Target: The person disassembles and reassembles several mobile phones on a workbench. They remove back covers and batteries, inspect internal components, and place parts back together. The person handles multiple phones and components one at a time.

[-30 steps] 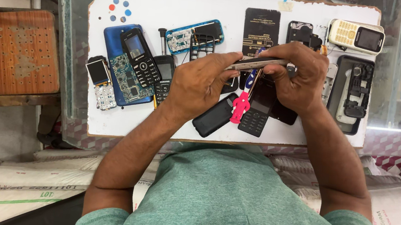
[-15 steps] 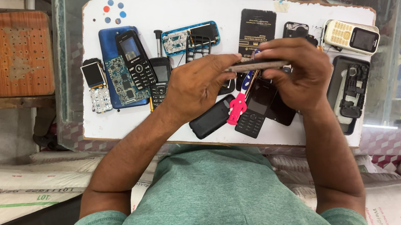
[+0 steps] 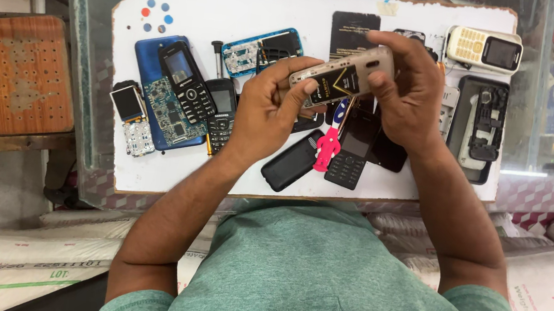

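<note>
Both my hands hold one small phone (image 3: 341, 78) above the white board (image 3: 251, 12). It lies back side up, silver-framed, with a black battery showing in its open back. My left hand (image 3: 268, 110) grips its left end, thumb pressing on the battery. My right hand (image 3: 407, 94) holds the right end with fingers curled over the top. Under my hands lie a black keypad phone (image 3: 349, 149), a pink tool (image 3: 325, 150) and a black back cover (image 3: 289, 169).
On the board lie several opened phones: a blue one with bare circuit board (image 3: 159, 98), two black keypad phones (image 3: 185, 81), a small screen part (image 3: 129, 116), a cream phone (image 3: 484, 48), a black housing (image 3: 479, 129). An orange perforated stool (image 3: 14, 73) stands left. White sacks (image 3: 20, 252) lie below.
The phone in my hands has turned so its open back with the battery faces up, and both hands have lifted it slightly toward the board's far side.
</note>
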